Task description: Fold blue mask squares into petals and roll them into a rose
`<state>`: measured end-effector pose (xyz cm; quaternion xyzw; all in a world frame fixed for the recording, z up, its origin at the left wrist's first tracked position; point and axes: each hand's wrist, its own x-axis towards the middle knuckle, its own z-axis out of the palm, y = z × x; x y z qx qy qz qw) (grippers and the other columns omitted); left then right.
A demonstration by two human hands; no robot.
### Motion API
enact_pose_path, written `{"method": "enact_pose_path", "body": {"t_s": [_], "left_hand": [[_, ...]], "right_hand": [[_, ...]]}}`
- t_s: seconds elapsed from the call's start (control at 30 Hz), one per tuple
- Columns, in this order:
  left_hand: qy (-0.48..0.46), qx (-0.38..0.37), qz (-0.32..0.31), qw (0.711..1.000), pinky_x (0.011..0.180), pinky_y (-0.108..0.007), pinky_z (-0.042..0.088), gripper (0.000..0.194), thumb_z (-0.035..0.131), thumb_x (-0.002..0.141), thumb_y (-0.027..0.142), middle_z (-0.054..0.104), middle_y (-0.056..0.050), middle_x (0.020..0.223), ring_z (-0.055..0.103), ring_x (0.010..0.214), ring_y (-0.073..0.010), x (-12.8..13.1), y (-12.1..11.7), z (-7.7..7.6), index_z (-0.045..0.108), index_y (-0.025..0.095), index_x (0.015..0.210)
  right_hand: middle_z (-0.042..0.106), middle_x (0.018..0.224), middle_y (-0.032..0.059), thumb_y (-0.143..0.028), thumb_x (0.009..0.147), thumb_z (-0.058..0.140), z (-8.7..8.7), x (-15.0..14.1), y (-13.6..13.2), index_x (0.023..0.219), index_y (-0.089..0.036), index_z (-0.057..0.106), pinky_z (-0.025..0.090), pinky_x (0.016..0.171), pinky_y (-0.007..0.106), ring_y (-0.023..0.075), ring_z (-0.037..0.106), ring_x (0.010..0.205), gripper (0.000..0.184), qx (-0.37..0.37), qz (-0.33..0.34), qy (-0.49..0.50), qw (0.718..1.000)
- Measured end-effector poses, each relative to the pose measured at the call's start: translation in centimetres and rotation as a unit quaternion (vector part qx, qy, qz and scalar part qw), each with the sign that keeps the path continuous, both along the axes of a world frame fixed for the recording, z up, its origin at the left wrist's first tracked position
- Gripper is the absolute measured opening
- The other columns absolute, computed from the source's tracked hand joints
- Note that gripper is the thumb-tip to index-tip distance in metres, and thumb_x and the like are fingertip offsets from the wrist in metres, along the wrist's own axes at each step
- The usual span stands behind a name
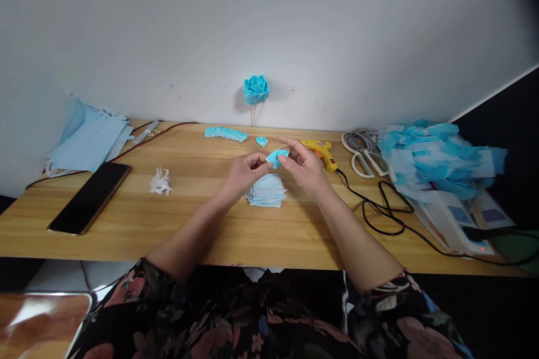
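Between my two hands is a small folded piece of blue mask fabric, held above the table. My left hand pinches its left corner between thumb and fingers. My right hand grips its right side, thumb in front. Just below lies a stack of pale blue fabric squares. Beyond my hands rest a single folded blue petal and an overlapping row of folded petals. A blue fabric rose on a thin stick stands against the wall.
A yellow glue gun lies behind my right hand, its black cord looping right. White-handled scissors sit near a heap of blue fabric scraps. At left are a phone, face masks and white scraps.
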<state>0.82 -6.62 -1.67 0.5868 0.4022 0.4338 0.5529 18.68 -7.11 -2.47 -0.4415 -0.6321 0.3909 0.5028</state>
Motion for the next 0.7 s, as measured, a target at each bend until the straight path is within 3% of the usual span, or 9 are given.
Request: {"method": "enact_pose_path", "body": {"t_s": [0.23,0.47,0.7], "left_hand": [[0.016,0.012,-0.013,1.000,0.054,-0.021,0.032,0.023,0.069,0.072,0.036,0.051,0.004,0.063,0.041,0.058,-0.0077,0.20,0.04,-0.33,0.057,0.016,0.068],[0.033,0.015,-0.012,0.999,0.054,-0.021,0.030,0.021,0.065,0.071,0.034,0.049,0.005,0.061,0.039,0.057,-0.0077,0.22,0.21,-0.42,0.055,0.017,0.067],[0.063,0.027,-0.018,0.998,0.054,-0.022,0.029,0.021,0.065,0.072,0.034,0.050,0.003,0.061,0.041,0.058,-0.0086,0.31,0.11,-0.60,0.056,0.017,0.065]], "right_hand": [[0.065,0.091,0.0006,-0.031,0.082,0.070,0.01,-0.65,-0.29,0.131,-0.025,0.061,0.050,0.079,0.032,0.0166,0.062,0.082,0.050,-0.003,0.004,-0.006,1.000],[0.061,0.081,-0.0007,-0.044,0.087,0.065,-0.14,-0.28,-0.05,0.130,-0.024,0.062,0.046,0.070,0.029,0.0149,0.057,0.074,0.047,-0.011,-0.001,0.018,1.000],[0.063,0.078,-0.0023,-0.045,0.079,0.074,0.02,-0.41,0.15,0.124,-0.024,0.065,0.047,0.069,0.028,0.0134,0.058,0.071,0.050,-0.020,-0.013,0.066,0.998]]}}
